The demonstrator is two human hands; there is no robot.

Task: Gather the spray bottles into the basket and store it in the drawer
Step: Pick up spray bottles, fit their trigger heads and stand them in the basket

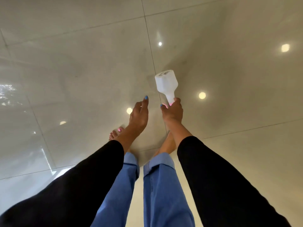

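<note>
Your right hand (172,112) pinches bottle (166,84) neck, body beyond fingertips (likely light, slick plastic); left hand (138,117) loosely spread, empty.

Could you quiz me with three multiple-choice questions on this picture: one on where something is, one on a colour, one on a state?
1. Where is the white spray bottle?
A. Lying on the floor
B. Held in the right hand
C. Held in the left hand

2. What colour are the fingernails?
A. Blue
B. Red
C. Black

3. What state is the left hand in?
A. Clenched round a bottle
B. Flat on the floor
C. Empty, fingers loosely open

Answers:
1. B: the right hand grips the bottle by its neck, base pointing away, above the tiled floor.
2. A: blue polish shows on the nails of both hands.
3. C: the left hand holds nothing and hangs in the air.
</note>
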